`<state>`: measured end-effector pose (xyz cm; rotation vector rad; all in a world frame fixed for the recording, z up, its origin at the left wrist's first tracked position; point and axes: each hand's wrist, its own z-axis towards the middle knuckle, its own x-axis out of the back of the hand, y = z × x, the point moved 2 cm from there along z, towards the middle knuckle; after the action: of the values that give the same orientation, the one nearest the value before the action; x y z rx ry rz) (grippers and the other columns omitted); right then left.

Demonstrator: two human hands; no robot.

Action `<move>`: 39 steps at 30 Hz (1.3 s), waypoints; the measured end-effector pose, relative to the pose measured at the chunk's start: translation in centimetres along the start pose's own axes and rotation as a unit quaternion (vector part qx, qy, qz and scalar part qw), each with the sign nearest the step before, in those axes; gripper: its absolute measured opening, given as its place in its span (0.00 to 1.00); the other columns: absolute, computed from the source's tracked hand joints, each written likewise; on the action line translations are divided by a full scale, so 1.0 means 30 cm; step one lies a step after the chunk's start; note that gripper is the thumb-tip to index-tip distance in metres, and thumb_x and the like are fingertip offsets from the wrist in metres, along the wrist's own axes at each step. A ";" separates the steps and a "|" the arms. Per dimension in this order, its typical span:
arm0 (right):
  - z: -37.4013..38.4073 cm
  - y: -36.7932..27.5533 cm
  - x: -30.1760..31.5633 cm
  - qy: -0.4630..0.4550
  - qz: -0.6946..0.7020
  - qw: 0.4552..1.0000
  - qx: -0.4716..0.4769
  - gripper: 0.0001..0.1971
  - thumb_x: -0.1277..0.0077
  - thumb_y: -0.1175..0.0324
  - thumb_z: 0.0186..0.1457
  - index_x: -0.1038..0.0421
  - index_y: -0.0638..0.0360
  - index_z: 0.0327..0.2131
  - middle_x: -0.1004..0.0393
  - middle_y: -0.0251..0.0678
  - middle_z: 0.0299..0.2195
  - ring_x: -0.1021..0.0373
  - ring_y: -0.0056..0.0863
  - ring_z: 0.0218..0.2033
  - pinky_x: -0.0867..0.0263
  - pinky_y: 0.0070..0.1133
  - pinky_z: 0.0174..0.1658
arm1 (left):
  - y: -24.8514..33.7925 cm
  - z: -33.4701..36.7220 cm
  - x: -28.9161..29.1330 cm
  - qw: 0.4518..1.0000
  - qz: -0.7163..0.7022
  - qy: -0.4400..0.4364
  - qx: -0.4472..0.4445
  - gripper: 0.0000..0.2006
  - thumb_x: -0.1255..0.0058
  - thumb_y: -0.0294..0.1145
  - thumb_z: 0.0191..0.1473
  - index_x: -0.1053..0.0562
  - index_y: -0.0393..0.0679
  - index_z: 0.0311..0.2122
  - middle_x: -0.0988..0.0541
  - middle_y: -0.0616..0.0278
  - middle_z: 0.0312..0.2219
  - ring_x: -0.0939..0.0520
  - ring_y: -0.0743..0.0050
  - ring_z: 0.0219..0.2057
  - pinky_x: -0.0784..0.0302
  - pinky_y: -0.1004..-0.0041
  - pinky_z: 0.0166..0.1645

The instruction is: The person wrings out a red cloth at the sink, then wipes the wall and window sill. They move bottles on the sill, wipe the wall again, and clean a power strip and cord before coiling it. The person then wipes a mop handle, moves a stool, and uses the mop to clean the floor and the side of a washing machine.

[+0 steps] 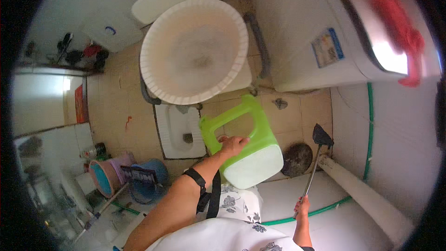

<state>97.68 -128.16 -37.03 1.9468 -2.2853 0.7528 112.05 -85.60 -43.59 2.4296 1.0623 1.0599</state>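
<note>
My left hand (234, 147) is closed on the side of a light green plastic stool (260, 128). The stool is tipped over, its pale seat (254, 167) facing me and its legs pointing away. On the right, my right hand (302, 206) grips the thin metal handle of a long-handled brush (322, 135). Its black, flared head is at the far end of the handle, close to the right wall. Too little detail shows to make out the bristles. Left of the stool is a white squat toilet (179, 128), set into the tiled floor.
Beyond the toilet, a large white basin (153, 60) holds cloudy water. A big white appliance (297, 28) stands at the right. Buckets (103, 176) cluster at lower left. A dark round disc (297, 159) lies beside the stool; a green hose (370, 125) runs along the right wall.
</note>
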 end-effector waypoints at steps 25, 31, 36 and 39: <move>0.155 -0.308 -0.095 -0.018 -0.101 0.995 0.000 0.23 0.64 0.42 0.56 0.38 0.53 0.28 0.50 0.23 0.11 0.52 0.17 0.09 0.52 0.18 0.13 | -0.409 -0.085 0.212 0.962 0.173 -0.211 0.007 0.23 0.58 0.57 0.49 0.23 0.46 0.29 0.22 0.54 0.31 0.22 0.53 0.35 0.30 0.58 0.42; 0.200 -0.358 -0.087 -0.053 -0.106 0.993 0.025 0.24 0.62 0.43 0.56 0.36 0.55 0.24 0.48 0.26 0.08 0.52 0.20 0.06 0.54 0.21 0.10 | -0.566 -0.198 0.189 0.915 0.291 -0.280 -0.009 0.25 0.55 0.57 0.47 0.23 0.43 0.31 0.21 0.56 0.30 0.22 0.55 0.35 0.29 0.58 0.40; 0.270 -0.378 -0.044 -0.020 -0.123 0.992 0.015 0.24 0.61 0.43 0.55 0.36 0.57 0.25 0.44 0.28 0.09 0.49 0.22 0.06 0.53 0.22 0.09 | -0.796 -0.233 0.262 0.910 0.333 -0.248 0.010 0.26 0.58 0.59 0.47 0.23 0.43 0.31 0.21 0.57 0.28 0.21 0.56 0.33 0.29 0.59 0.38; 0.289 -0.415 -0.035 -0.040 -0.190 0.979 0.063 0.22 0.63 0.44 0.56 0.36 0.53 0.25 0.44 0.28 0.09 0.50 0.23 0.06 0.54 0.23 0.09 | -0.889 -0.220 0.373 0.908 0.334 -0.246 0.054 0.27 0.59 0.60 0.48 0.23 0.43 0.30 0.21 0.58 0.28 0.21 0.57 0.32 0.29 0.59 0.38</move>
<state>111.95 -131.71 -40.90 2.4114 -1.8489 0.8016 98.66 -59.34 -46.89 2.9997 0.1146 0.4686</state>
